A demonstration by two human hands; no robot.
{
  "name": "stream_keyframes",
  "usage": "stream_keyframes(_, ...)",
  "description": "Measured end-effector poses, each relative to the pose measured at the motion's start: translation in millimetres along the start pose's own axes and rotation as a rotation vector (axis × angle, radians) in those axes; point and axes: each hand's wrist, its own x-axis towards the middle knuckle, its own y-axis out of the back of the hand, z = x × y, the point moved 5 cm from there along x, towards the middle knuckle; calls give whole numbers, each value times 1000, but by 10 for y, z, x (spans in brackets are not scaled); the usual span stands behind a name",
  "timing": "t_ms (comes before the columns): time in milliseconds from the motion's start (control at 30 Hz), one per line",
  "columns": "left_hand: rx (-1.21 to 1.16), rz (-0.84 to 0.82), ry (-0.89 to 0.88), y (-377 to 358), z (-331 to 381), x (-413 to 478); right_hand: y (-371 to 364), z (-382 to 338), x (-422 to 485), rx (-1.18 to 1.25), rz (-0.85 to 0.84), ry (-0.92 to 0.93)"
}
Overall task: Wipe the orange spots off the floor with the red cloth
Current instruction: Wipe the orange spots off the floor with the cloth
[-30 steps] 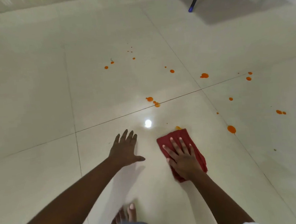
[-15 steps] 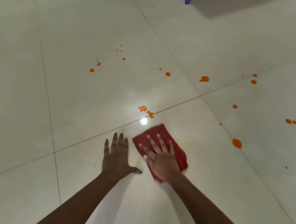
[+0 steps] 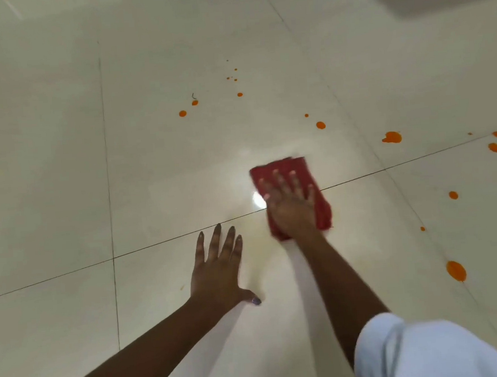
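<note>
Change since half a second ago: my right hand [image 3: 291, 207] has pushed the red cloth [image 3: 293, 195] forward over the tile joint; the orange spots that lay just ahead of the cloth there no longer show.

Item 1, right hand: flat, palm down, fingers spread and pressed onto the cloth, not pinching it. The edges are blurred.

Item 2, red cloth: folded, flat on the floor [image 3: 63, 171] under my right palm, lying across the dark tile joint [image 3: 358, 177]. Its far edge shows beyond my fingertips; its right edge shows beside my little finger.

Item 3, left hand [image 3: 218, 274]: open, fingers spread, palm flat on the bare floor, holding nothing. It sits to the left of the cloth and nearer to me, apart from it, fingertips just short of the same joint.

Item 4, orange spots: a large blot [image 3: 392, 137] ahead and to the right of the cloth; a round one [image 3: 321, 125] ahead of it; a pair [image 3: 182, 113] well ahead to the left; small specks [image 3: 235, 79] farther on; a big drop [image 3: 456, 271] to the right and nearer me; others [image 3: 494, 147] far right.

Item 5, light glare [image 3: 258, 200]: bright patch on the floor touching the cloth's left edge.

Item 6, pale sleeve [image 3: 414, 350]: on my right upper arm, nearest the camera.
</note>
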Motion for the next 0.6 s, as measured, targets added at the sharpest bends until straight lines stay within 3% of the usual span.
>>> stream_keyframes(100, -46, 16, -17, -9, -28, -9, 144, 653, -128, 71, -10, -320)
stream_keyframes(167, -62, 25, -27, -21, -20, 14, 137, 620, -570, 102, 18, -429)
stream_keyframes(233, -60, 19, -31, -8, -11, 14, 14, 153, -789, 48, -15, -299)
stream_keyframes(300, -56, 21, -22, -8, -9, 18, -138, -269, -617, 18, -122, -52)
stream_keyframes(367, -39, 19, -20, -7, -26, 14, -77, -236, -170, -7, -104, 5)
stream_keyframes(500, -36, 11, -5, -8, -34, 2, 246, 843, -65, 107, 33, -432)
stream_keyframes(600, -59, 5, -6, -1, -9, 15, 186, 833, -734, 149, 108, -590)
